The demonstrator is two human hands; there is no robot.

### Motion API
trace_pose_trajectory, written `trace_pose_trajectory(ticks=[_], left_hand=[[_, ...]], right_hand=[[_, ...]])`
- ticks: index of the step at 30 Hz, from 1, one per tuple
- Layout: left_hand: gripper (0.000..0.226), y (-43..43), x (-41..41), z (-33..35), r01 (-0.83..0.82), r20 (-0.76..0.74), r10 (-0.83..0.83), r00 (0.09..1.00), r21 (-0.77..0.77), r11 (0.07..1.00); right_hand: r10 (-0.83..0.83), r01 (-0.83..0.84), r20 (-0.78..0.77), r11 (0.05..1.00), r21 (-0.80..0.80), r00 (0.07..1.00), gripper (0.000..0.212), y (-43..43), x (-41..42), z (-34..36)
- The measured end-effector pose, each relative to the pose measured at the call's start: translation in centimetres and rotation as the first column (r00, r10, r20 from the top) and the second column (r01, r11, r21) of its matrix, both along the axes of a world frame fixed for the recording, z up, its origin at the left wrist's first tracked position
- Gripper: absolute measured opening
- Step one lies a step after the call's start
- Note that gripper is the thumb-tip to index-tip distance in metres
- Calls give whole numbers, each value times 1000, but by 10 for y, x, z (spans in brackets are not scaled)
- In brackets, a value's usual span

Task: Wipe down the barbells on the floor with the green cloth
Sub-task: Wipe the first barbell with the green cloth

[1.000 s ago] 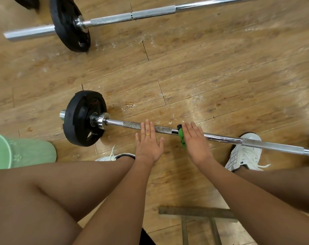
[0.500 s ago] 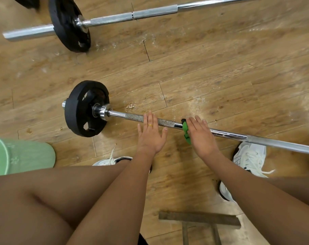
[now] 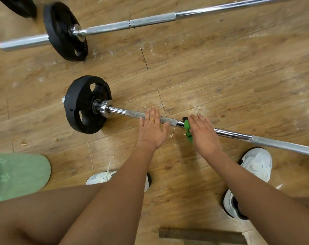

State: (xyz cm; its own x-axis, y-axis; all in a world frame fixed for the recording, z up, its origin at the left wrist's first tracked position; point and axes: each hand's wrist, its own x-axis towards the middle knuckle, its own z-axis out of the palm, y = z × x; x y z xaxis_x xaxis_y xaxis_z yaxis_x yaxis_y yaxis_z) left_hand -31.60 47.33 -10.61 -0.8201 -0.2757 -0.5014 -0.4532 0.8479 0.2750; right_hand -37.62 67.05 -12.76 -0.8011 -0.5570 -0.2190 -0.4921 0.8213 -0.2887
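Note:
The near barbell (image 3: 134, 114) lies across the wooden floor, with a black plate (image 3: 83, 106) on its left end. My left hand (image 3: 152, 131) rests flat on the knurled part of the bar, fingers straight. Just to its right, my right hand (image 3: 203, 133) presses the green cloth (image 3: 187, 127) onto the smooth chrome part, fingers stretched over the bar. Only a crumpled edge of the cloth shows at the thumb side. A second barbell (image 3: 150, 20) with its own black plate (image 3: 61, 30) lies farther away.
My white shoes (image 3: 256, 163) (image 3: 100, 177) stand close behind the near bar, and my bare knees fill the lower frame. A pale green fabric item (image 3: 17, 175) is at the left, a wooden frame (image 3: 199, 235) at the bottom, and another black plate (image 3: 21, 6) at the top left.
The near bar has rolled a little away from me under both hands, and its plate has turned. Both hands stay at the same places on the bar.

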Motion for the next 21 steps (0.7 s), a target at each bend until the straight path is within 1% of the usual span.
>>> trace_pose_trajectory(ticks=[2, 4, 6, 7, 10, 13, 15, 18, 21], left_hand=[[68, -6, -10, 2, 46, 29, -45, 999, -7, 999], [66, -13, -18, 3, 89, 31, -89, 996, -1, 996], [65, -17, -22, 2, 116, -1, -116, 993, 17, 993], [64, -19, -23, 1, 128, -24, -128, 991, 26, 991], [62, -26, -22, -4, 188, -102, -184, 978, 36, 981], [59, -33, -23, -10, 270, -150, -269, 951, -17, 963], [59, -31, -25, -13, 269, -163, -274, 948, -52, 962], [61, -27, -32, -15, 233, -169, -237, 957, -46, 971], [61, -31, -40, -15, 242, -164, -246, 955, -40, 969]], right_hand=[[-44, 44, -10, 999, -15, 999, 53, -15, 2, -1], [-5, 5, -23, 1000, -26, 1000, 58, -27, 1, -4], [56, -56, -14, 998, -20, 998, 62, -27, -10, -3], [68, -68, -1, 998, -16, 998, 61, -23, -17, -2], [15, -14, 36, 999, -30, 999, 52, -10, -32, 3], [-57, 59, 52, 998, -28, 997, 51, -21, -33, 4], [-49, 51, 49, 998, -43, 998, 51, -34, -33, 3], [32, -30, 44, 998, -48, 999, 52, -33, -41, 4], [7, -6, 32, 999, -35, 999, 50, -16, -51, 5]])
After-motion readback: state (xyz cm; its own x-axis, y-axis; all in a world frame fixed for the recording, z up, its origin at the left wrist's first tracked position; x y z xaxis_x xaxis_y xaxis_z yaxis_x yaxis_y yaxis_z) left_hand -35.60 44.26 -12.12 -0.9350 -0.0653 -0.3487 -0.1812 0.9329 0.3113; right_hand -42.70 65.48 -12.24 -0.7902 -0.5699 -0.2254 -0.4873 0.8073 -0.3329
